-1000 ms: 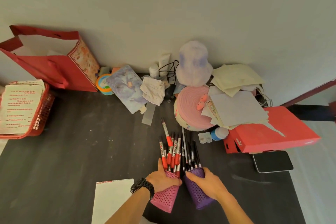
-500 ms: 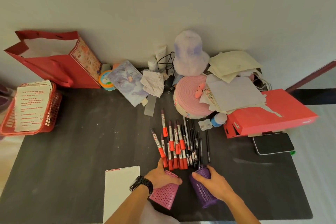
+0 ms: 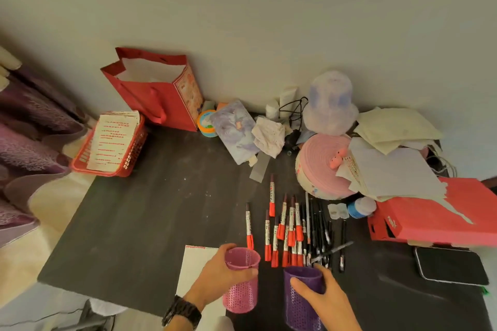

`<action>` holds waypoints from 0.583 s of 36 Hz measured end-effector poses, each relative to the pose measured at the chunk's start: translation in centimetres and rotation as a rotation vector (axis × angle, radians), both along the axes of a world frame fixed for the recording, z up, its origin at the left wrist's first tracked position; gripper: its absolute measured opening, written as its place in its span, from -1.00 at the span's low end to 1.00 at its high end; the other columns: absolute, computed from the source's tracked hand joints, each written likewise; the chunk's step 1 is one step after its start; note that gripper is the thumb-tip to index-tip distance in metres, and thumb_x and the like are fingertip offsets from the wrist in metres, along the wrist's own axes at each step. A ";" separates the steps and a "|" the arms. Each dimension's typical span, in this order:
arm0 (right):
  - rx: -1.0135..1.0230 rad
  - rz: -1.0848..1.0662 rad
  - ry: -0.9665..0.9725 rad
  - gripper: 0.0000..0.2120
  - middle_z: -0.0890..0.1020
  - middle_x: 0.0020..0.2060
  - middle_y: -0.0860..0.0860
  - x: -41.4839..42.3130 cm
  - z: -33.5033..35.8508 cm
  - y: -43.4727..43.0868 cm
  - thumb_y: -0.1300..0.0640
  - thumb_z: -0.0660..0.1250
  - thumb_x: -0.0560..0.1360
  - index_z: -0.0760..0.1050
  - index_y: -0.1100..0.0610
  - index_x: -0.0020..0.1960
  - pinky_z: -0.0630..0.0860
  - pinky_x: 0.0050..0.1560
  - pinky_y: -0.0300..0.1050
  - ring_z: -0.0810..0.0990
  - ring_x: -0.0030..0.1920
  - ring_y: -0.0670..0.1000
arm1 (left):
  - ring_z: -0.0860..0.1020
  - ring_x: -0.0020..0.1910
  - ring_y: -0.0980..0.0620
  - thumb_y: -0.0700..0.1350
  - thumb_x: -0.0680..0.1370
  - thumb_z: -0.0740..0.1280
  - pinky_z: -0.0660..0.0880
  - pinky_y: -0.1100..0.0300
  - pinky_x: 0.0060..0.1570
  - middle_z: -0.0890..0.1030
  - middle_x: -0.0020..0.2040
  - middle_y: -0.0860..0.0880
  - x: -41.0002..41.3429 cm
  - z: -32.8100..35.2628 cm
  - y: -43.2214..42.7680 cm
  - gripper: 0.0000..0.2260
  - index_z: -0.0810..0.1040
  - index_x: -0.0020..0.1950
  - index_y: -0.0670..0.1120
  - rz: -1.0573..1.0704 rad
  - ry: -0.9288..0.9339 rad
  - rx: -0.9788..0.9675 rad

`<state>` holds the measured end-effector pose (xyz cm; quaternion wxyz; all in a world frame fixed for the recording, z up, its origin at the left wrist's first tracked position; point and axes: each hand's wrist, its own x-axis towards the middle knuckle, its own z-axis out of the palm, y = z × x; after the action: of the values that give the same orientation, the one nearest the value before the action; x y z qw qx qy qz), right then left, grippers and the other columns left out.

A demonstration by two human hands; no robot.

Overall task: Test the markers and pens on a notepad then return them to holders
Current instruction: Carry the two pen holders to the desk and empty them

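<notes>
- My left hand (image 3: 215, 275) is gripping the upright pink holder (image 3: 239, 299); my right hand (image 3: 328, 299) is wrapping the purple holder (image 3: 295, 308).
- Red markers (image 3: 282, 226) and black pens (image 3: 320, 228) are lying loose on the counter (image 3: 148, 209), just beyond.
- I am judging it best to park both holders clear of the notepad (image 3: 193, 271).

Plain pale wall (image 3: 242, 8) fills the top, softly and evenly lit; a dark matte table (image 3: 139, 223) sits right up against it; pale floor (image 3: 53, 212) shows at left; purple patterned fabric (image 3: 24, 137) drapes along the left edge.
</notes>
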<state>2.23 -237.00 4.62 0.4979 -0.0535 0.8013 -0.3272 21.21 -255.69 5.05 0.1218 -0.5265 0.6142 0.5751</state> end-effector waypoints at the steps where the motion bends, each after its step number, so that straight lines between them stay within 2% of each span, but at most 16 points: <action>1: -0.020 0.007 -0.001 -0.08 0.58 0.12 -0.11 0.2 0.4 -0.5 -0.21 0.65 0.22 0.35 -0.03 0.47 0.43 0.25 -0.16 0.55 0.09 -0.05 | 0.52 0.08 0.22 0.36 0.16 0.56 0.44 0.37 -0.04 0.50 0.15 0.26 0.6 0.1 -0.3 -0.19 0.29 0.29 0.20 0.038 0.010 -0.023; 4: -0.089 0.060 -0.035 -0.15 0.60 0.06 -0.21 1.0 0.9 -2.3 -0.15 0.70 0.14 0.41 -0.10 0.33 0.45 0.16 -0.17 0.58 0.02 -0.16 | 0.53 0.11 0.19 0.34 0.10 0.58 0.45 0.31 0.01 0.52 0.15 0.24 3.1 0.8 -1.2 -0.14 0.30 0.30 0.20 0.164 0.070 -0.076; 7: -0.145 0.132 -0.060 -0.19 0.61 0.11 -0.14 1.8 1.2 -3.9 -0.09 0.73 0.06 0.42 -0.10 0.21 0.47 0.15 -0.13 0.59 0.08 -0.10 | 0.55 0.12 0.15 0.24 0.11 0.62 0.47 0.27 0.03 0.55 0.17 0.18 5.0 1.4 -1.7 -0.15 0.33 0.32 0.20 0.288 0.138 -0.144; 9: -0.196 0.178 -0.030 -0.19 0.61 0.11 -0.11 2.7 1.2 -5.7 0.00 0.75 0.06 0.42 -0.08 0.20 0.47 0.15 -0.12 0.59 0.10 -0.08 | 0.57 0.12 0.13 0.18 0.12 0.64 0.51 0.21 0.07 0.58 0.16 0.19 6.6 1.7 -2.1 -0.17 0.36 0.31 0.21 0.379 0.180 -0.194; 14: -0.309 0.337 0.024 -0.16 0.54 0.14 -0.16 5.8 0.7 -11.2 0.07 0.75 0.09 0.35 -0.10 0.22 0.54 0.09 -0.17 0.57 0.12 -0.10 | 0.59 0.06 0.24 0.01 0.12 0.66 0.53 0.38 -0.09 0.60 0.11 0.25 10.3 2.0 -3.8 -0.28 0.44 0.18 0.30 0.560 0.260 -0.333; 17: -0.369 0.390 0.068 -0.14 0.49 0.17 -0.22 7.9 -0.1 -14.8 0.04 0.73 0.16 0.29 -0.11 0.28 0.56 -0.01 -0.31 0.55 0.17 -0.08 | 0.58 0.09 0.25 0.06 0.12 0.68 0.52 0.37 -0.07 0.58 0.14 0.22 12.4 1.7 -5.6 -0.21 0.41 0.27 0.24 0.613 0.270 -0.359; 20: -0.405 0.405 0.105 -0.10 0.42 0.18 -0.34 10.0 -0.6 -18.7 -0.02 0.68 0.24 0.16 -0.20 0.36 0.55 0.06 -0.30 0.52 0.19 -0.09 | 0.55 0.13 0.24 0.06 0.16 0.68 0.49 0.33 0.03 0.56 0.19 0.22 14.2 0.9 -8.1 -0.16 0.35 0.34 0.25 0.623 0.268 -0.350; 21: -0.420 0.400 0.126 -0.15 0.43 0.17 -0.35 10.7 -0.8 -19.9 -0.05 0.66 0.25 0.19 -0.23 0.33 0.55 0.03 -0.33 0.52 0.19 -0.10 | 0.55 0.13 0.26 0.07 0.16 0.68 0.47 0.33 0.05 0.56 0.19 0.25 14.7 0.6 -9.1 -0.16 0.34 0.33 0.29 0.621 0.270 -0.350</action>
<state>12.91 -256.94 3.78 0.4797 -0.3327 0.7189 -0.3773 35.88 -264.80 5.67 -0.2320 -0.6198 0.5248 0.5353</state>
